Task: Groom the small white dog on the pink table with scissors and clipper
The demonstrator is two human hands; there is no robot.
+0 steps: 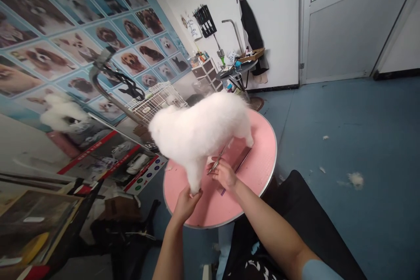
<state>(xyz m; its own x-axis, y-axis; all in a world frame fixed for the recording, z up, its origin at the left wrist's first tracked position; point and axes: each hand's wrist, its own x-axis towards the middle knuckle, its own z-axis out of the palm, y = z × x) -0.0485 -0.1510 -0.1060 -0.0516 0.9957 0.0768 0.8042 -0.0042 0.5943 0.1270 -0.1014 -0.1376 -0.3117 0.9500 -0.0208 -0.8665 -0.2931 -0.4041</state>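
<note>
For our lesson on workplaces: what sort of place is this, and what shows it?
Most likely a dog-grooming salon: a fluffy white dog stands on a round pink table, the right hand holds scissors, and a wall poster shows many dogs.

Wht dog (205, 129) upright nr scissors (215, 166)

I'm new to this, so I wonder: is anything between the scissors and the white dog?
Nothing visible is: the scissors in the right hand are close to the white dog, whose front paw the left hand holds.
</note>
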